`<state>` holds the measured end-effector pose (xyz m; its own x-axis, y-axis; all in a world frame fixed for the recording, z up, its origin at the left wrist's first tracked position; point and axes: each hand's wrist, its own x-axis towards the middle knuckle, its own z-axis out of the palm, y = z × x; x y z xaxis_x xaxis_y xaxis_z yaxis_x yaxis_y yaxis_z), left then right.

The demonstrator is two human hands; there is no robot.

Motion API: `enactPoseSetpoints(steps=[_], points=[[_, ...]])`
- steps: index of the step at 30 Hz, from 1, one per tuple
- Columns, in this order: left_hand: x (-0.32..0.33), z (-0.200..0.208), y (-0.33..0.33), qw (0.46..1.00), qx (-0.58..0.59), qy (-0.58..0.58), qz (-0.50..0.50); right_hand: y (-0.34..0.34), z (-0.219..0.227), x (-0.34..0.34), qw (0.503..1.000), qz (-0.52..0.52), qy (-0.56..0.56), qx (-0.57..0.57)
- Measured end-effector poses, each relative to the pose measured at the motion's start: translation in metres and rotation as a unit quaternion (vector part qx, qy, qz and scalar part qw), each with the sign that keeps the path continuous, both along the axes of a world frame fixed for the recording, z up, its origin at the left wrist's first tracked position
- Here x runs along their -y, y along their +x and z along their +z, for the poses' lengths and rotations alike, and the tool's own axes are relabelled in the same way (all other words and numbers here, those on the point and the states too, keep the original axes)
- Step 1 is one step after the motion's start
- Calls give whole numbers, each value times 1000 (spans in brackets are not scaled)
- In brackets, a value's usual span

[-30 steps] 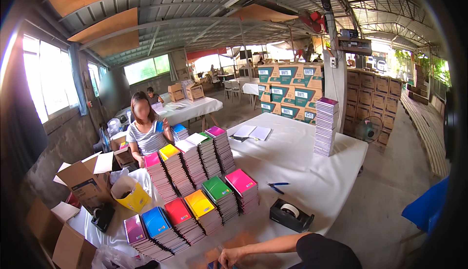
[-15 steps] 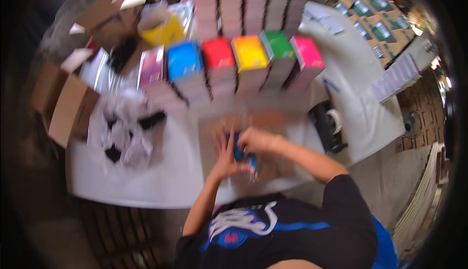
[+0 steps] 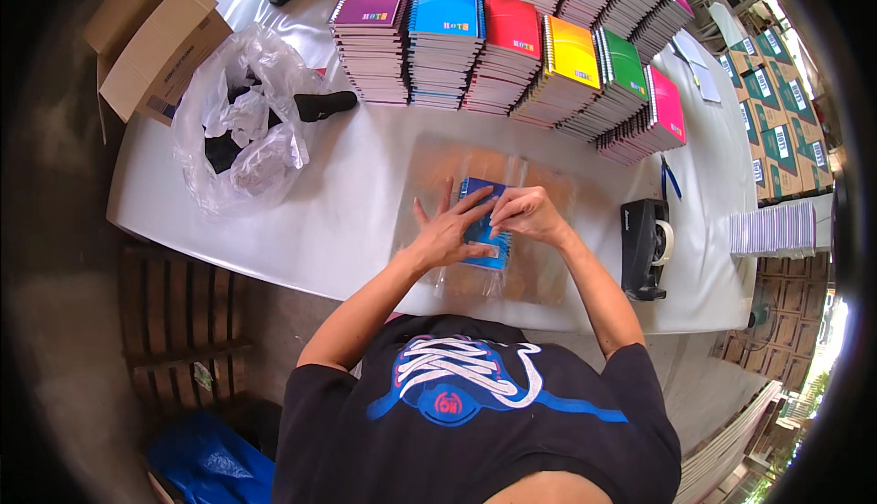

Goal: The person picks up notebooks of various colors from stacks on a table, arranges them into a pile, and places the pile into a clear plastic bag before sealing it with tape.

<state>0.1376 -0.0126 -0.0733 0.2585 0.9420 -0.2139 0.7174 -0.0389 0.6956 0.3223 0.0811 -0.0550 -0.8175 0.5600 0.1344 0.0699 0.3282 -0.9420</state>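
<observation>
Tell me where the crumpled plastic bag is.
In the head view, the crumpled plastic bag lies on the table at left, beside the cardboard box and left of the left hand.

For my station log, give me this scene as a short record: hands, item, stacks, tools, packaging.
Left hand: fingers spread across a blue notebook
Right hand: fingers drawn together over that notebook; whether gripping anything, unclear
Around the notebook: clear plastic
Nearer row: six notebook stacks, purple, blue, red, yellow, green, pink
Person's right: black tape dispenser, pliers
Person's left: translucent plastic bag, cardboard box
</observation>
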Motion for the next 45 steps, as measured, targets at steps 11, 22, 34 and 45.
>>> enactPoseSetpoints(steps=[11, 22, 34, 45], points=[[-4, -19, 4, 995, 101, 15, 4, -11, 1, 14, 990, -50, 60, 120], [-22, -31, 2, 977, 124, 120, 125, -26, 23, 31, 955, -98, 151, 235], [-28, 16, -12, 994, 89, -57, 22, 40, -5, 153, 961, -9, 172, 218], [-29, 13, -9, 987, 111, -91, 64, 339, 36, 90, 782, -509, -270, 239]])
